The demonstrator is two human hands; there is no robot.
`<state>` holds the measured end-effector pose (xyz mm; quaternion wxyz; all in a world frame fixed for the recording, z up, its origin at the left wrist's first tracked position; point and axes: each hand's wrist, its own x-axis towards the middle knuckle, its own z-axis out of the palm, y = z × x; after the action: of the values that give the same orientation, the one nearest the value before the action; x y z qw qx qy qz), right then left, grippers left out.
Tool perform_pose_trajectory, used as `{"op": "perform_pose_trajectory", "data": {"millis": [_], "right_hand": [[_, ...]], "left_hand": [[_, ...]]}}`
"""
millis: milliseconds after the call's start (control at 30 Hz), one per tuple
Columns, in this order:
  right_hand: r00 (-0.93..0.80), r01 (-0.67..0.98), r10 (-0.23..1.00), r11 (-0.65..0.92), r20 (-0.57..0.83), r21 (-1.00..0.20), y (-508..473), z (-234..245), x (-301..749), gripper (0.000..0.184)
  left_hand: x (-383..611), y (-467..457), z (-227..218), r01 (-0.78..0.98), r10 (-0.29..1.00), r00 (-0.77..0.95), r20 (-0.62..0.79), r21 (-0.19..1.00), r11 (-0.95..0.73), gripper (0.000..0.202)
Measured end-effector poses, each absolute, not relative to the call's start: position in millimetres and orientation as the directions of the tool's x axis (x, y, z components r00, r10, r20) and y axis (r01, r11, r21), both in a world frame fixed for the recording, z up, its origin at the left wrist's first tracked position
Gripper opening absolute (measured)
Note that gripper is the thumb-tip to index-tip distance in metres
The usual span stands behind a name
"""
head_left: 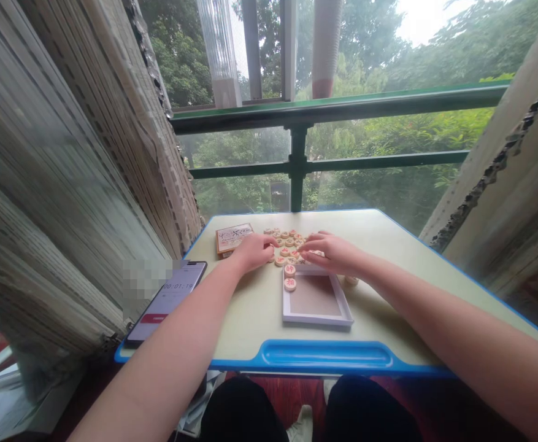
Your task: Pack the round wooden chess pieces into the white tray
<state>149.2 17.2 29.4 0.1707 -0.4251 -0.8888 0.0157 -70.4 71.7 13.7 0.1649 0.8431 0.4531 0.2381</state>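
Several round wooden Chinese chess pieces (285,252) lie loosely spread on the table between my two hands. My left hand (256,250) is at their left edge, its fingers bent a little and apart from the thumb. On the right, my right hand (326,250) reaches over the pieces with its fingers stretched out, partly covering some of them. Nearer to me is a shallow white box (317,319) with a brown bottom. Two pieces with red characters, one (289,270) above the other (289,284), are at its far left corner.
A patterned box lid (232,236) lies behind my left hand. A phone (167,304) showing a timer rests at the table's left edge. One piece (351,280) sits under my right wrist. The blue-edged table (402,294) has a front groove (326,354). Curtains flank the window.
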Motion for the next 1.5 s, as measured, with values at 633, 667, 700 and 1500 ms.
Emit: {"op": "perform_pose_trajectory", "data": {"millis": [633,667,700,1500], "right_hand": [[-0.547,0.797,0.803,0.586,0.236,-0.146,25.1,25.0,149.4,0.027],[-0.525,0.810,0.817,0.565,0.237,-0.155,25.8,24.5,150.2,0.026],[-0.502,0.820,0.831,0.545,0.238,-0.173,26.5,24.0,150.8,0.024],[-0.319,0.906,0.922,0.364,0.218,-0.216,33.1,17.3,152.2,0.024]], "left_hand": [[-74.2,70.3,14.1,0.682,0.816,0.521,0.251,0.453,-0.575,0.027],[-73.3,68.8,14.8,0.676,0.814,0.522,0.253,0.459,-0.576,0.027],[-72.4,67.1,15.6,0.667,0.815,0.522,0.252,0.475,-0.574,0.026],[-67.2,61.3,18.2,0.591,0.817,0.528,0.229,0.592,-0.548,0.030]]}}
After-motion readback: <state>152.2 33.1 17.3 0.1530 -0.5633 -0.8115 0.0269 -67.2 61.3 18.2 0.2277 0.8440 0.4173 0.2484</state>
